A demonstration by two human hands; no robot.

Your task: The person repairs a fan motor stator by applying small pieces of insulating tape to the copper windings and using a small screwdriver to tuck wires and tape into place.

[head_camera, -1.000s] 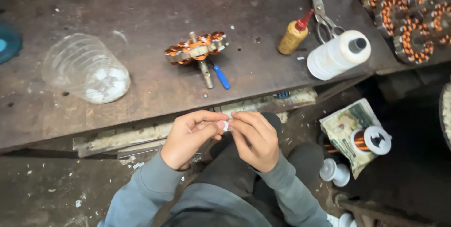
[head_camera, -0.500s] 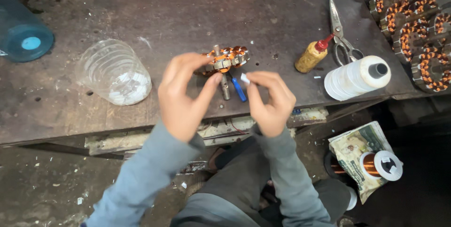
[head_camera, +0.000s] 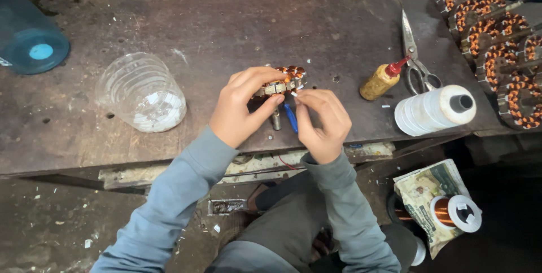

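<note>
**Operator:** While I look down through the head camera, my left hand (head_camera: 240,109) is curled over a small copper-wound stator (head_camera: 285,80), its fingers clamped on the metal ring of it. That stator sits near the front edge of the worktop (head_camera: 214,24), about midway along it.

**Partner:** And your right hand?

**Operator:** My right hand (head_camera: 322,120) is just beside the stator, on its right. Thumb and forefinger are pressed together on a tiny white piece (head_camera: 294,94), right at the stator's rim. What that piece is, I cannot tell; it is too small.

**Partner:** Anything under the hands?

**Operator:** A metal shaft (head_camera: 276,119) points down from the stator toward me, and a blue-handled tool (head_camera: 290,118) lies just beside it, between my two hands.

**Partner:** What else is on the surface?

**Operator:** To the left lies a clear plastic jar (head_camera: 141,92) on its side with white bits inside, and farther left a blue bottle (head_camera: 31,41) at the edge of view. To the right stands a yellow glue bottle with a red tip (head_camera: 383,80), tilted, touching a pair of scissors (head_camera: 415,53). Near those rests a big spool of white thread (head_camera: 435,109). More wound stators (head_camera: 497,53) are heaped at the far right.

**Partner:** Below the worktop?

**Operator:** A spool of copper wire (head_camera: 454,212) sits on crumpled paper (head_camera: 423,185) by my right knee.
</note>
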